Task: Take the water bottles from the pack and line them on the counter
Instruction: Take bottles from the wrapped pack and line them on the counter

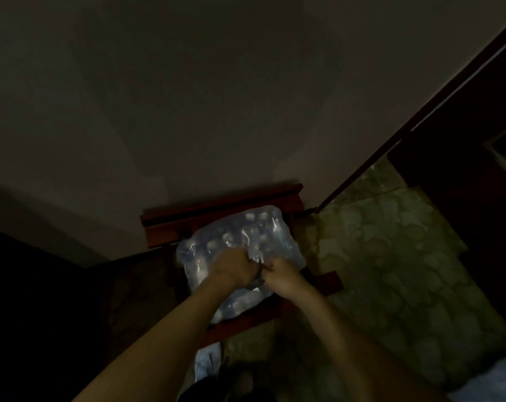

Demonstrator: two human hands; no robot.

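Head view: two hands, left and right, pinching one pack's wrap.

the room is dim and the view soft, so through the plastic wrap of the pack i make out only pale blurred caps, and the bottles cannot be counted. my left hand and right hand cover the near middle of the wrap, and their fingertips are too blurred to tell how they lie on the film. the wooden chair under the pack is mostly hidden by it.
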